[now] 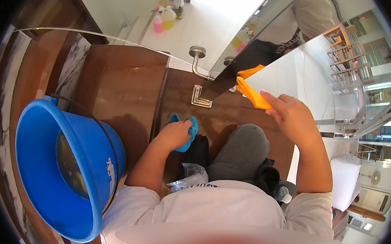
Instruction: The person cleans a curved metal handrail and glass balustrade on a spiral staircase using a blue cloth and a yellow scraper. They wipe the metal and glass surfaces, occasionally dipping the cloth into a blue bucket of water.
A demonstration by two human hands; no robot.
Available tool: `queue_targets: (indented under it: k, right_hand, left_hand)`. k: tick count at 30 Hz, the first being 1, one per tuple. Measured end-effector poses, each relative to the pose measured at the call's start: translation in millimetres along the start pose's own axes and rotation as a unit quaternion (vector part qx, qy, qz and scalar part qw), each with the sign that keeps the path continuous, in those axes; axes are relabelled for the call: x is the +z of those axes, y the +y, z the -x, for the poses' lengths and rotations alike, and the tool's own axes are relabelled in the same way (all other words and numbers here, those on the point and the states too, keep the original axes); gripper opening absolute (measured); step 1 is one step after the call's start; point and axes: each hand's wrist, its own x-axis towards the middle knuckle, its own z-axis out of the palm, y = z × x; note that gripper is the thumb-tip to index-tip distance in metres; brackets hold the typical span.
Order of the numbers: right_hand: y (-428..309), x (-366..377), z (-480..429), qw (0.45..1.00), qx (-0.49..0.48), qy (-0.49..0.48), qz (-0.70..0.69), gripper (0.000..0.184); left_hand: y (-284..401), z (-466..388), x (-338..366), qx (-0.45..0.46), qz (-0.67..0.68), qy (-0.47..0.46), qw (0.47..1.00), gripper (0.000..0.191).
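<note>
My right hand point(286, 113) grips an orange tool point(251, 94), seemingly a plastic scraper or squeegee, whose far end meets a glass panel point(307, 72); the panel mirrors it. Bunched under my left hand point(177, 134) is a blue cloth point(192, 130), resting on the brown wooden landing. An L-shaped metal fitting point(200, 100) lies on the wood near the panel's lower corner. Above it, a curved metal bracket point(197, 62) reaches the panel edge.
A blue bucket point(112, 143) with dark yellowish liquid stands at left on brown steps point(116, 86). Bottles of yellow point(168, 18) and pink liquid point(158, 25) stand on the white floor beyond. A clear plastic bag point(191, 178) and a bottle point(281, 194) are beside my body.
</note>
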Motion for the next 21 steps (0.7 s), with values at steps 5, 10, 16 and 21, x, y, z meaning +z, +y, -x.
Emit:
queue_targets:
  k: [5, 10, 16, 21]
  right_hand:
    - [-11.2, 30.3, -7.9, 0.998, -0.032, 0.058, -0.005, 0.041]
    - [-6.7, 35.9, 4.8, 0.997, -0.006, 0.074, 0.005, 0.041]
    - [2.4, 37.7, 10.1, 0.998, 0.021, 0.051, 0.027, 0.041]
    - [2.5, 33.2, 18.1, 0.996, 0.01, -0.021, -0.086, 0.043]
  left_hand:
    - [3.9, -1.0, -3.8, -0.034, 0.013, -0.043, 0.998, 0.032]
    - [7.1, 0.7, -8.7, -0.053, 0.006, -0.048, 0.997, 0.032]
    - [8.0, -1.9, -6.6, -0.05, 0.012, -0.062, 0.997, 0.032]
    - [4.2, -2.7, -2.3, -0.03, 0.004, -0.033, 0.999, 0.029]
